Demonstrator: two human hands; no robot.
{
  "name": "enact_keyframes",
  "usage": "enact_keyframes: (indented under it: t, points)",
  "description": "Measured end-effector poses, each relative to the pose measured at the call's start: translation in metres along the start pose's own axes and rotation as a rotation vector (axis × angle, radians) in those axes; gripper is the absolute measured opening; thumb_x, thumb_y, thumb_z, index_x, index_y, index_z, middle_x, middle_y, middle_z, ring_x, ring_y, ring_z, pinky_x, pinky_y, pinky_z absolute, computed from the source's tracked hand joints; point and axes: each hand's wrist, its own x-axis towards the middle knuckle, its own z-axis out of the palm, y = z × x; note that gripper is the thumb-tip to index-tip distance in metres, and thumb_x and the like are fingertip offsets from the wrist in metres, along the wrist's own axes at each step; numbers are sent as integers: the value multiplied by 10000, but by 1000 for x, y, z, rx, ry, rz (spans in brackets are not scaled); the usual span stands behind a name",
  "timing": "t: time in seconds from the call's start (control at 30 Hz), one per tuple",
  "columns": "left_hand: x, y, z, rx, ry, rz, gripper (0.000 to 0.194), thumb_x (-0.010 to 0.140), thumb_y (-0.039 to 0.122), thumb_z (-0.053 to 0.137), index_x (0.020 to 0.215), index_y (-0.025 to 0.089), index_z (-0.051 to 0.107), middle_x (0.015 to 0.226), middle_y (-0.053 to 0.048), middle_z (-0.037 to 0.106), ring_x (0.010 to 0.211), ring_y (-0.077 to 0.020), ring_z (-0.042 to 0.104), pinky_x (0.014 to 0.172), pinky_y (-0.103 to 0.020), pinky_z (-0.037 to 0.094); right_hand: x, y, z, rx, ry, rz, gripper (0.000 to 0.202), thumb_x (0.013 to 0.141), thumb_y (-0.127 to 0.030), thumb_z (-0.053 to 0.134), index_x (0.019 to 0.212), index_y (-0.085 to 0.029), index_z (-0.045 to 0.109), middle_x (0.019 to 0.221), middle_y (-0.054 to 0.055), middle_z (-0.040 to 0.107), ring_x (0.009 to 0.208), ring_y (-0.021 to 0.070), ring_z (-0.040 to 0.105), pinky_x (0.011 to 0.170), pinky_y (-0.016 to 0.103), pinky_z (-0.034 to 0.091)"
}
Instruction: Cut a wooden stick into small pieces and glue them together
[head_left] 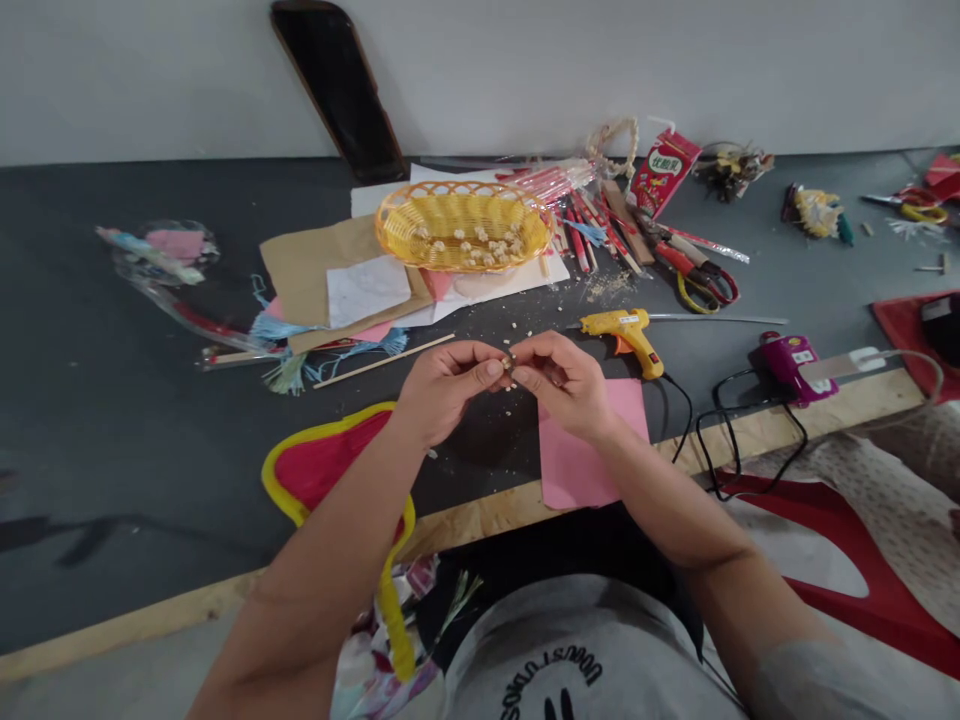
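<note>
My left hand (454,385) and my right hand (559,380) meet over the dark table, fingertips pinched together on one small pale piece (508,362). Its exact shape is too small to tell. Tiny crumbs lie on the table around my fingers. Beyond my hands, a yellow woven basket (394,235) holds several small pale bits. Close to my right hand lies a yellow glue gun (626,332), and a pink sheet (574,470) is partly under my right wrist.
A red and yellow fabric shape (319,460) lies beneath my left forearm. Scissors (697,280), sticks and a red drink carton (664,172) stand back right. A phone (341,90) leans on the wall. Black cords (735,450) trail near a purple device (796,367). Another person's arm shows far right.
</note>
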Motion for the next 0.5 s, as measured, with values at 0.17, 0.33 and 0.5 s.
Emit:
enact_keyframes:
  t: [0.17, 0.33, 0.5]
  points:
    - [-1, -1, -1, 4, -20, -8, 303, 597, 369, 928, 711, 141, 764, 638, -25, 713, 609, -95, 622, 621, -194, 490, 2, 1, -2, -36, 16, -36, 111, 942, -302, 636, 972, -222, 707, 891, 34, 702, 824, 142, 659, 704, 279, 530]
    - [0, -3, -2, 18, -25, -4, 308, 595, 376, 928, 698, 143, 755, 639, -22, 708, 613, -104, 633, 624, -204, 500, 2, 3, -1, -25, 7, -11, 108, 940, -307, 644, 942, -230, 720, 891, 26, 708, 831, 137, 659, 731, 282, 531]
    - [0, -4, -3, 31, -27, -2, 287, 613, 367, 919, 701, 149, 754, 643, -16, 708, 604, -94, 628, 629, -199, 499, 1, 4, 0, -2, 2, -24, 83, 941, -283, 645, 941, -235, 713, 871, 17, 699, 806, 127, 646, 703, 266, 519]
